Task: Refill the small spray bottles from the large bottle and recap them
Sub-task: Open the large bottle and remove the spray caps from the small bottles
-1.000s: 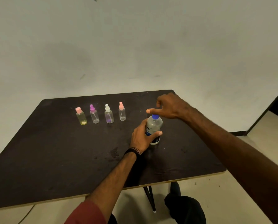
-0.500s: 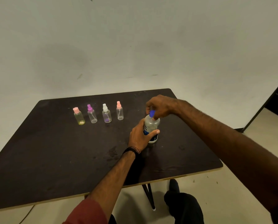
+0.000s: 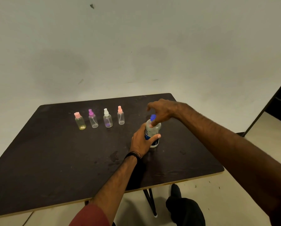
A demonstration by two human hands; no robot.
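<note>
large bottle [image 3: 152,132] is being gripped by left hand [image 3: 140,141]; right hand [image 3: 161,111], hovering open earlier, is now pinching its blue cap [image 3: 152,117], starting to unscrew.

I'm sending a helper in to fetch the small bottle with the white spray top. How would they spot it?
On the dark table, four small bottles stand in a row near the far edge. The white-topped spray bottle is third from the left. It alone has a white top, with a purple tint at its bottom.
</note>
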